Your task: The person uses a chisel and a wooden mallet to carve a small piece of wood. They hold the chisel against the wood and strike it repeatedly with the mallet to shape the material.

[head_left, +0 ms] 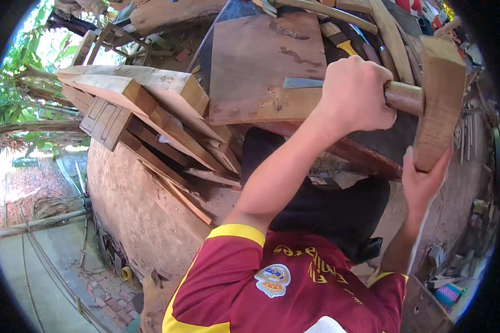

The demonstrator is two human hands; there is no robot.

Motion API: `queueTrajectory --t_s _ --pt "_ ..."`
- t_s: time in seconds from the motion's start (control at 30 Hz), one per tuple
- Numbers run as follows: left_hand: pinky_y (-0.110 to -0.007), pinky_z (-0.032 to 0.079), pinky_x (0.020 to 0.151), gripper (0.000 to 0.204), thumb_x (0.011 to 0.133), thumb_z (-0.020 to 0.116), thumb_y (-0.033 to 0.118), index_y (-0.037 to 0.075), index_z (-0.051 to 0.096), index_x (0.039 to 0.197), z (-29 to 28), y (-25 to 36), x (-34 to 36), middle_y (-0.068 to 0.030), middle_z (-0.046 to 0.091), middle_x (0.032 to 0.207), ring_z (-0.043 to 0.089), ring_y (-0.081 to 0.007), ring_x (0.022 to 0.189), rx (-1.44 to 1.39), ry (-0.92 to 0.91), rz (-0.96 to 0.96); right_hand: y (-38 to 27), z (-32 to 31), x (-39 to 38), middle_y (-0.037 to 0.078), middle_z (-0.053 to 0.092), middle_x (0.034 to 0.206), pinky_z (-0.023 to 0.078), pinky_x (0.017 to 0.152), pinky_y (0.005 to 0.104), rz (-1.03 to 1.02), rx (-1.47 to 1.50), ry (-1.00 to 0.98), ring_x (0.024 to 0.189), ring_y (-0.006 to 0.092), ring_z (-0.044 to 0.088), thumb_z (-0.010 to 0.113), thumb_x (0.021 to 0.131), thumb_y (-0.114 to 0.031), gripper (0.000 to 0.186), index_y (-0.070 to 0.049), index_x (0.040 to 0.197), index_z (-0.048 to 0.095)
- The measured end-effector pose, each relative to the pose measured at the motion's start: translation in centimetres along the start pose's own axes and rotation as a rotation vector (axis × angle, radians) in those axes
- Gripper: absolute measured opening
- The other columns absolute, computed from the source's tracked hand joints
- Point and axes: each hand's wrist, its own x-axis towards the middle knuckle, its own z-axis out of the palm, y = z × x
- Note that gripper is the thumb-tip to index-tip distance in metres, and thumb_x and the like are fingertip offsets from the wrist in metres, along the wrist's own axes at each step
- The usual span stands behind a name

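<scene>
My left hand (358, 94) is closed round a thick wooden handle (404, 97), which meets a long wooden block (440, 100) at the right. A flat metal blade (301, 82) shows left of my fist, over a broad board (261, 55); whether it joins the handle is hidden. My right hand (425, 180) grips the lower end of the upright block.
Thick planks (178, 91) and thinner offcuts lean at my left beside a pale rough surface (116, 211). Behind the board lie a hammer (268, 8), a yellow-handled brush (344, 44) and several tools on a dark bench. Brick paving (25, 186) and plants show far left.
</scene>
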Motion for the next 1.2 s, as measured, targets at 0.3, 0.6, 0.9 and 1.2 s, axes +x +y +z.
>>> queueTrajectory --t_s 0.3,0.6,0.9,1.2 --pt "-0.04 0.051 0.059 0.021 0.05 0.067 0.03 0.013 0.065 0.061 0.8 0.3 0.0 -0.012 0.059 0.057 0.061 -0.0331 0.06 0.058 -0.081 -0.038 0.9 -0.4 -0.8 0.019 0.047 0.125 0.04 0.096 0.037 0.439 0.368 0.364 0.109 0.0284 0.051 0.073 0.072 -0.007 0.073 0.003 0.133 0.034" --pt "-0.041 0.051 0.06 0.017 0.051 0.066 0.027 0.014 0.065 0.062 0.9 0.0 0.0 -0.0122 0.06 0.06 0.061 -0.0328 0.063 0.116 -0.109 -0.065 2.4 -2.0 -0.8 0.018 0.05 0.122 0.045 0.089 0.0375 0.549 0.223 0.299 0.108 0.0245 0.052 0.076 0.07 -0.009 0.074 0.004 0.13 0.035" --pt "-0.04 0.052 0.061 0.02 0.052 0.064 0.024 0.015 0.07 0.07 0.3 -2.4 -0.6 -0.0121 0.061 0.062 0.061 -0.0336 0.065 0.212 -0.045 -0.068 2.4 -0.4 -2.8 0.018 0.051 0.118 0.046 0.088 0.0363 0.195 0.0 -0.092 0.106 0.0273 0.053 0.073 0.067 -0.007 0.076 0.0 0.133 0.035" --pt "-0.041 0.051 0.059 0.016 0.053 0.065 0.022 0.014 0.069 0.067 0.1 -1.4 -0.4 -0.0126 0.061 0.061 0.061 -0.0334 0.062 0.119 0.0 -0.084 0.0 -2.3 -1.0 0.013 0.052 0.116 0.054 0.075 0.034 0.705 0.668 0.574 0.099 0.0233 0.056 0.065 0.07 0.003 0.066 -0.004 0.129 0.038"
